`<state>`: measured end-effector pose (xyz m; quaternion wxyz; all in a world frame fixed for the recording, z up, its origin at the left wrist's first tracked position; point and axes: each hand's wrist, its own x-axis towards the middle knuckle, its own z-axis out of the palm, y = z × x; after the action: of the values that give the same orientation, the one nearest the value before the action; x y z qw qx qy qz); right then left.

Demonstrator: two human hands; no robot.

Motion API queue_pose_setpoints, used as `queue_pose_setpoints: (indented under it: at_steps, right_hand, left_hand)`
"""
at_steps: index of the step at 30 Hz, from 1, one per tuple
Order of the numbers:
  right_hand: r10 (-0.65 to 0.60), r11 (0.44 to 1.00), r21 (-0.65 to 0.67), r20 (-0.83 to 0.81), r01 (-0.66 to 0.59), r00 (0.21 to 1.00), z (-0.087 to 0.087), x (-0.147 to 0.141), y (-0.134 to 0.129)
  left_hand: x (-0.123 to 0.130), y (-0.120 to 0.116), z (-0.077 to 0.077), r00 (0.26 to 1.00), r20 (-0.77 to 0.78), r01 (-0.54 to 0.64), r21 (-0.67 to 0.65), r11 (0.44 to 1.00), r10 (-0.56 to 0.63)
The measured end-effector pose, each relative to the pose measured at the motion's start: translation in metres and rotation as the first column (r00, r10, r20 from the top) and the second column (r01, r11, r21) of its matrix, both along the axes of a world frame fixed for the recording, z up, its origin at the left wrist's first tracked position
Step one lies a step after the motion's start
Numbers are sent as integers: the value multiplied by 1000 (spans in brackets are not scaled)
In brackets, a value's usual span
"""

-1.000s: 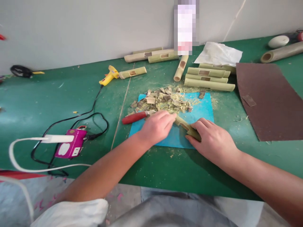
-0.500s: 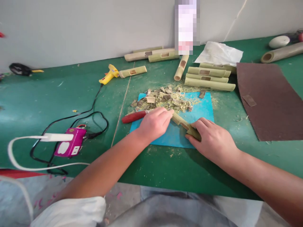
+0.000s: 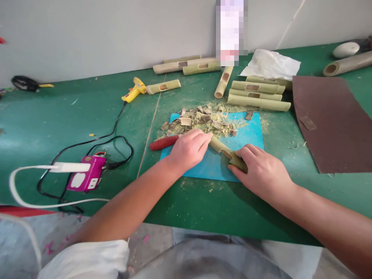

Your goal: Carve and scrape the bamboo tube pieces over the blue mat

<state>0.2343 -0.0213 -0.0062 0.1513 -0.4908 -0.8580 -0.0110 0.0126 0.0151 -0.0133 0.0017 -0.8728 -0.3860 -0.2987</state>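
Note:
A bamboo tube (image 3: 220,146) with a notch cut in its upper side lies slantwise over a blue mat (image 3: 200,166). Its near right end is gripped by my right hand (image 3: 261,168), fingers wrapped round it. My left hand (image 3: 190,150) is closed at the tube's far left end; its fingertips are partly hidden. A red-handled tool (image 3: 164,143) lies just left of my left hand, its other end out of sight behind that hand. Beyond both hands, bamboo chips and shavings (image 3: 200,119) are heaped on the mat.
Several notched bamboo tubes (image 3: 258,101) lie at the back right, near a white tissue (image 3: 270,65). A brown sheet (image 3: 331,124) covers the right side. On the left are a yellow glue gun (image 3: 134,92), its black cord and a purple power adapter (image 3: 88,174).
Both hands keep their hold on the bamboo tube and have barely moved. The whole view has shifted very slightly.

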Motion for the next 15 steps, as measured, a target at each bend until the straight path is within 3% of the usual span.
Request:
queue_pose_setpoints:
  at_steps: [4,8,12,15]
  right_hand:
    - [5,1000,0,13,-5,1000,0,0,0]
    - [10,1000,-4,5,-10,1000,0,1,0]
    - [28,999,-23,-15,-28,1000,-1,0,0]
    - [30,999,-40,-38,-32,999,-1,-2,-1]
  left_hand:
    - [1,-1,0,998,-28,62,-19,998,-63]
    - [0,1,0,999,0,-35,-6,999,35]
    - [-1,1,-1,999,-38,11,-33,999,-12]
    - [-1,0,0,999,-10,-38,-19,999,37]
